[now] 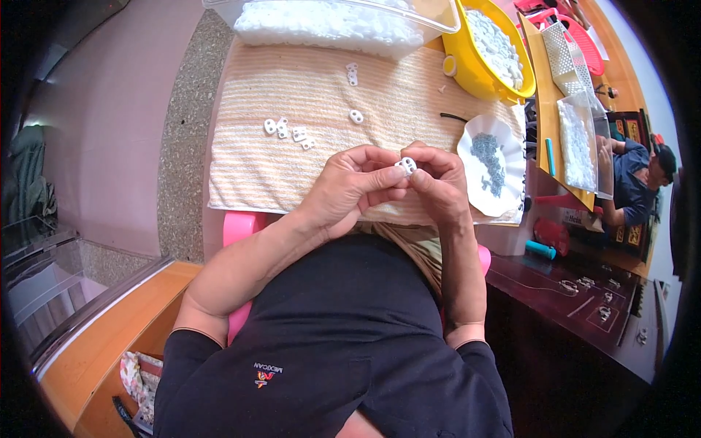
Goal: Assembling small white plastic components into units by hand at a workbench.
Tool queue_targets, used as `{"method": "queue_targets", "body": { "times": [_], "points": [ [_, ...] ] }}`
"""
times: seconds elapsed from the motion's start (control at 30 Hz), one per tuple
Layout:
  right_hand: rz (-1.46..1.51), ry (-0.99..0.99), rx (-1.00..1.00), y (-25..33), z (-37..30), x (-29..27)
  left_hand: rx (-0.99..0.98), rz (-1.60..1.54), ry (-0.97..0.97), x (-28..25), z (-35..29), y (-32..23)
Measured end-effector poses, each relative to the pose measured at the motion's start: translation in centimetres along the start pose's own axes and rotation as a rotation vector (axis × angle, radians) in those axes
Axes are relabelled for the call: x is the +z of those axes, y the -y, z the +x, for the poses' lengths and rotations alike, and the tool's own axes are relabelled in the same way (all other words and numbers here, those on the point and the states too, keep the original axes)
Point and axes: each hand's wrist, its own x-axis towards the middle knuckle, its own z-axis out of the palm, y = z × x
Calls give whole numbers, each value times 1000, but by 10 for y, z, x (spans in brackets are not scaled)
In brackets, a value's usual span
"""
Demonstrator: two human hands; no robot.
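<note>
Over the near part of the towel-covered table, my left hand and my right hand meet fingertip to fingertip. Both are closed on a small white plastic piece with dark holes, held between thumbs and fingers. Parts of it are hidden behind the fingertips. Similar white pieces lie on the striped towel: a group to the left, a single oval one just beyond my hands, and a longer one farther off. Right of my right hand sits a white fluted dish with small dark grey bits.
A clear bin full of white pieces stands at the far edge, beside a yellow basin of pale pieces. A black stick lies near the dish. Another person sits at the right by a clear tray.
</note>
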Motion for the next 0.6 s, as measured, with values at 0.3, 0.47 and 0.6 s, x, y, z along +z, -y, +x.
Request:
{"method": "queue_targets", "body": {
  "times": [0.3,0.47,0.6],
  "points": [
    [65,0,-75,-3,0,8,2,-10,62,-1,0,0],
    [68,12,-87,-2,-1,10,-10,-3,90,-1,-1,-1],
    [45,22,-86,1,-1,14,-5,6,71,1,-4,-1]
  ]
}}
